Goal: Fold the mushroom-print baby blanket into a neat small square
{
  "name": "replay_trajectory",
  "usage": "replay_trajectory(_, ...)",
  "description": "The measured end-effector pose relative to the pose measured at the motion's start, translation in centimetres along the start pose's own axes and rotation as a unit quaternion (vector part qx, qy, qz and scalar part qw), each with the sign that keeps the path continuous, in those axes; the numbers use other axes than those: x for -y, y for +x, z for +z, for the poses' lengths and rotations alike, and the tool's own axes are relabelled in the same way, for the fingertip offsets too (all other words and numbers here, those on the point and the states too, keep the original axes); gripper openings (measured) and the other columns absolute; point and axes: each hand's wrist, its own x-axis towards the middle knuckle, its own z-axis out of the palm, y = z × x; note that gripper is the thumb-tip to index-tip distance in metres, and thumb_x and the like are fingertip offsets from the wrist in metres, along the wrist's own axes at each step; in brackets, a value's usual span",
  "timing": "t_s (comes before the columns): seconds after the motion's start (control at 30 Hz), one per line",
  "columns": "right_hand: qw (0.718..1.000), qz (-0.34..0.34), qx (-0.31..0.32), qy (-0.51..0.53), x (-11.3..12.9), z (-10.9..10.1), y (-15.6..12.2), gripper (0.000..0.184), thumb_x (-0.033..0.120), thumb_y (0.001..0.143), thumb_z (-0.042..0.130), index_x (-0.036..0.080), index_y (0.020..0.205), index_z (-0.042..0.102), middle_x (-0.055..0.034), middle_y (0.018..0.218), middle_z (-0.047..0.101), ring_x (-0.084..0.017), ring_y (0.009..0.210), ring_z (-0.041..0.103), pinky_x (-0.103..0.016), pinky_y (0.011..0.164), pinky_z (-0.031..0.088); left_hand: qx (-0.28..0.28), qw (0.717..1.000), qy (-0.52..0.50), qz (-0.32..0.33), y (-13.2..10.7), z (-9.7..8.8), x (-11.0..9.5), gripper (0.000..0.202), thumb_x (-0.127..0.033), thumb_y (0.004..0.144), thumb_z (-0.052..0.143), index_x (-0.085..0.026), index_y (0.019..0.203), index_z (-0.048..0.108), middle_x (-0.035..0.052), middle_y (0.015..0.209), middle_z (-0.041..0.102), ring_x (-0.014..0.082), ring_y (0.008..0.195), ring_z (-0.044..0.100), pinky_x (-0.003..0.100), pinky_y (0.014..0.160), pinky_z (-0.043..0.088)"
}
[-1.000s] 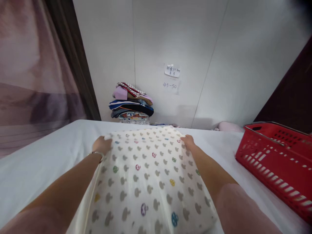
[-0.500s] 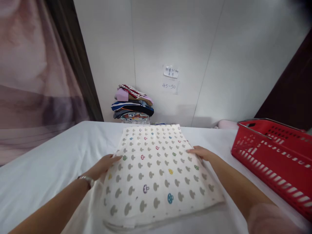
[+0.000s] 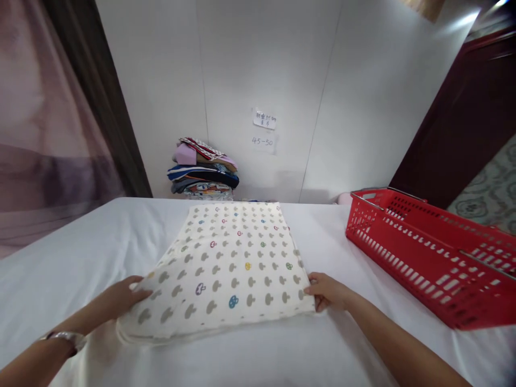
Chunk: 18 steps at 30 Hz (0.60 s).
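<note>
On the white bedsheet (image 3: 316, 236), the mushroom-print cloth (image 3: 234, 258) is pinched near its front corners by left hand (image 3: 127, 295) and right hand (image 3: 329, 292), apparently being straightened; even tension is called for next.

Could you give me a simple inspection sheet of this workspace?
Surface: smooth-looking white fabric sheet, with some soft creases at left.
Job's things: cream cloth with grey and coloured mushroom print, spread out, near edge layered.
Clutter: red perforated plastic basket with metal handles at right; multicoloured pile of folded fabrics at the far edge.
Hands: bare left hand at the cloth's near left edge, grip unclear; bare right hand holding its near right corner.
Cables: nothing seen.
Surroundings: white panelled wall with handwritten notes; pinkish draped curtain at left.
</note>
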Motion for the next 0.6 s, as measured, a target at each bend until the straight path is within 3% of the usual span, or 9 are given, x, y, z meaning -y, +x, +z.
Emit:
replay_trajectory(0.1,0.997,-0.013,-0.045,-0.059,-0.2,-0.2,0.1,0.025,0.032,0.074,0.059,0.017,0.093,0.05,0.001,0.051,0.06,-0.012,0.041,0.056,-0.019,0.037,0.044,-0.021,0.987,0.137,0.075,-1.1,0.0,-0.8,0.039,-0.047,0.078,0.048,-0.02,0.107,0.053,0.0055,0.108,0.066,0.024,0.1,0.059,0.031,0.08,0.044)
replay_trajectory(0.17,0.993,-0.036,-0.09,-0.067,0.2,-0.6,0.9,0.018,0.03,0.077,0.057,0.017,0.087,0.052,0.0014,0.051,0.059,-0.011,0.039,0.054,-0.018,0.036,0.042,-0.079,0.977,0.159,0.115,-2.6,0.4,-3.7,0.043,-0.048,0.083,0.038,-0.023,0.116,0.048,0.0052,0.121,0.059,0.0236,0.109,0.053,0.033,0.084,0.042)
replay_trajectory(0.2,0.991,-0.047,-0.11,-0.058,0.6,-0.8,1.6,0.015,0.029,0.078,0.056,0.016,0.085,0.053,0.0014,0.051,0.059,-0.011,0.038,0.054,-0.018,0.036,0.041,-0.076,0.979,0.136,0.131,-3.5,0.9,-5.9,0.042,-0.048,0.083,0.037,-0.024,0.116,0.049,0.0035,0.119,0.06,0.0223,0.106,0.054,0.032,0.083,0.042)
replay_trajectory(0.27,0.989,-0.06,-0.134,-0.033,1.4,-1.0,3.0,0.011,0.026,0.079,0.054,0.015,0.081,0.055,0.001,0.052,0.059,-0.01,0.039,0.054,-0.018,0.037,0.042,-0.018,0.976,0.082,0.2,-5.6,2.4,-11.2,0.04,-0.045,0.083,0.039,-0.021,0.111,0.055,0.0063,0.107,0.065,0.0218,0.095,0.059,0.03,0.078,0.042)
replay_trajectory(0.37,0.984,-0.073,-0.163,-0.017,2.2,-0.9,5.1,0.008,0.022,0.079,0.052,0.014,0.079,0.056,0.0013,0.051,0.058,-0.01,0.039,0.054,-0.019,0.039,0.043,0.054,0.956,0.015,0.289,-8.7,6.2,-19.5,0.029,-0.04,0.08,0.044,-0.021,0.093,0.063,0.0039,0.099,0.067,0.0192,0.086,0.061,0.027,0.07,0.043)
replay_trajectory(0.43,0.978,-0.09,-0.187,-0.016,2.2,-0.6,6.0,0.008,0.02,0.079,0.052,0.014,0.078,0.057,0.0022,0.049,0.056,-0.01,0.038,0.052,-0.019,0.038,0.041,0.111,0.947,-0.027,0.301,-10.3,9.3,-24.4,0.026,-0.037,0.081,0.044,-0.021,0.088,0.063,0.0029,0.096,0.068,0.0166,0.08,0.062,0.024,0.064,0.043)
replay_trajectory(0.5,0.971,-0.111,-0.212,-0.02,1.8,-0.3,6.5,0.008,0.02,0.078,0.052,0.014,0.077,0.058,0.0029,0.048,0.056,-0.01,0.036,0.051,-0.018,0.036,0.039,0.125,0.943,-0.028,0.308,-11.3,12.3,-28.4,0.025,-0.038,0.08,0.046,-0.02,0.082,0.064,0.0029,0.09,0.069,0.0161,0.079,0.062,0.023,0.063,0.043)
replay_trajectory(0.6,0.964,-0.132,-0.231,-0.029,1.1,-0.2,6.9,0.009,0.021,0.077,0.054,0.014,0.077,0.06,0.0028,0.05,0.057,-0.009,0.034,0.05,-0.018,0.034,0.036,0.129,0.95,-0.017,0.285,-11.7,15.9,-32.6,0.026,-0.039,0.078,0.049,-0.018,0.083,0.064,0.0066,0.091,0.069,0.019,0.086,0.063,0.024,0.067,0.044)
